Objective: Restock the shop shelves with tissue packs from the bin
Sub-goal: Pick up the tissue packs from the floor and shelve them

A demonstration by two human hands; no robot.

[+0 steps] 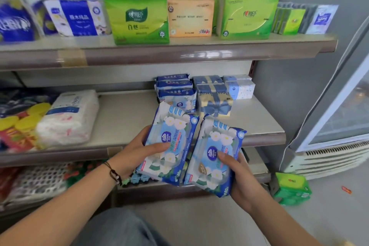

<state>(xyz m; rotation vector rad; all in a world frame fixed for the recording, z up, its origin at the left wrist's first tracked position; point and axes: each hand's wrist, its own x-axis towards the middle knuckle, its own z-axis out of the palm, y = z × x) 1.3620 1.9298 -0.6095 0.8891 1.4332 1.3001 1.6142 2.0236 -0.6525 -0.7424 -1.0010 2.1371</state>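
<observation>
Item: two blue floral wet-tissue packs, held side by side in front of the middle shelf.

Left pack: gripped by the left hand, fingers curled beneath its near edge and the thumb pressed across its printed face. Its far end is raised toward the shelf lip.

Right pack: gripped likewise by the right hand, thumb laid on the label, fingers hidden underneath. The two packs are seen touching or almost touching along their inner edges.

Stock just beyond the hands: a row of matching blue packs is stood at the back of the shelf, with ribbon-printed packs beside it on the right. Bare shelf is left to the left of this stock, and a white paper bundle is lying farther left.

The bin is not seen. A green pack is noted on the floor to the right of the right hand.

Risks, as judged: the slick film may be lost from a thumb-only hold if both packs are set down at once. The standing row may be toppled if a pack is pushed in hard. A pack set too near the front may slide off the lip.
</observation>
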